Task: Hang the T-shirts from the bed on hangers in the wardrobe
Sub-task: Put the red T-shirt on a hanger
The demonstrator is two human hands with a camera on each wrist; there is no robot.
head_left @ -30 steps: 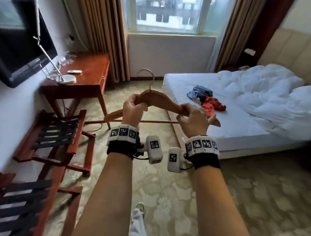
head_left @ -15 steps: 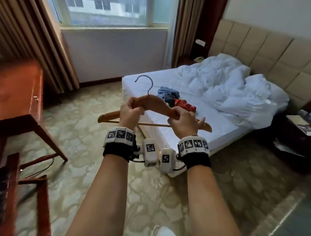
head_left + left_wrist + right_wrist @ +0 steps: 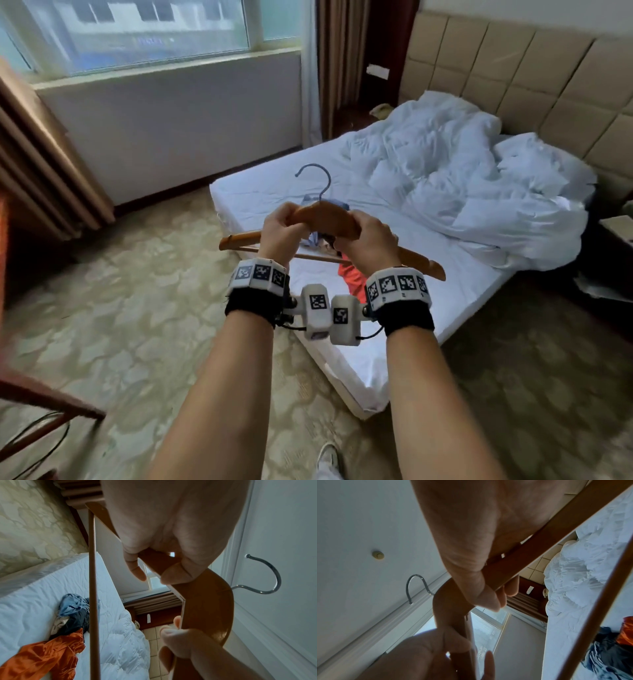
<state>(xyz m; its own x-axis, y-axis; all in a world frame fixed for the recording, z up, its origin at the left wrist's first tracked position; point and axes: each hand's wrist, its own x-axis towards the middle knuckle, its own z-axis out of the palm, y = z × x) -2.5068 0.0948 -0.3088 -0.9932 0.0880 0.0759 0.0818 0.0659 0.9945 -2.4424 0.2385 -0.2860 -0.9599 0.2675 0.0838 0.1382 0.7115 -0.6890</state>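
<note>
I hold a wooden hanger with a metal hook in front of me, over the bed's near edge. My left hand grips its left arm and my right hand grips its right arm; both sets of fingers curl round the wood. Behind the hanger, on the white bed, lies a small heap of T-shirts: an orange one, a dark one and a light blue one. My hands hide most of the heap in the head view.
A rumpled white duvet covers the bed's right half, against a padded headboard. Patterned carpet stretches left of the bed. A wooden desk's edge and curtains are at the left, a window behind.
The view has swung right and I have stepped closer to the bed; the hanger, still gripped by both hands, now hangs over the T-shirt heap.
</note>
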